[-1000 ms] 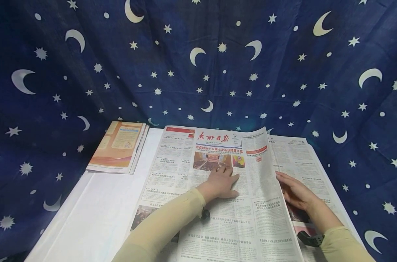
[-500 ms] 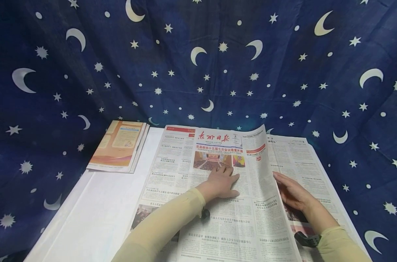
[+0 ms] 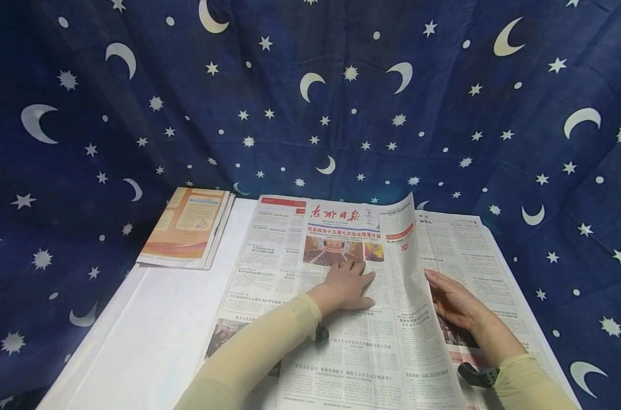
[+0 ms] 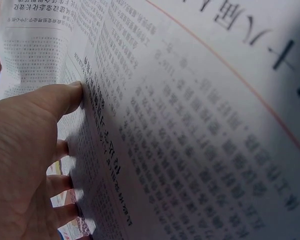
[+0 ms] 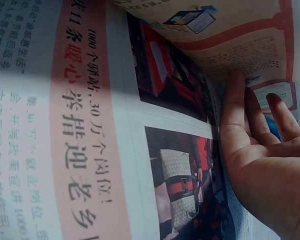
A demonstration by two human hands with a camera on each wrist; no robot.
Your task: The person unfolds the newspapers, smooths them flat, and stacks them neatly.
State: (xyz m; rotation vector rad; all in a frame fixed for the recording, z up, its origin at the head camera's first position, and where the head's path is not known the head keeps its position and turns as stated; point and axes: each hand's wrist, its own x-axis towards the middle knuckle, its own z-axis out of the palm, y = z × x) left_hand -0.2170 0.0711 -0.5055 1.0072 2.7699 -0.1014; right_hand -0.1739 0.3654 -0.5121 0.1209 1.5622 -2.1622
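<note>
A newspaper (image 3: 336,341) with a red title lies on the table, its right part raised in a curved flap (image 3: 410,273). My left hand (image 3: 345,285) rests on its front page below a photo, fingers spread. In the left wrist view, the thumb (image 4: 65,97) lies against the printed sheet. At the raised edge, my right hand (image 3: 456,302) reaches under the flap. The right wrist view shows its extended fingers (image 5: 234,112) against the flap's underside (image 5: 240,47), which carries orange print. Part of that hand is hidden behind the paper in the head view.
Under the flap lies another newspaper page (image 3: 459,245) with photos. A stack of folded papers (image 3: 184,228) with an orange cover stands at the table's back left. The white table (image 3: 151,330) borders a dark blue curtain (image 3: 269,68) with moons and stars.
My right hand has shifted slightly left, and the raised edge of the newspaper has moved left with it, baring more of the page underneath. The left hand stays in place.
</note>
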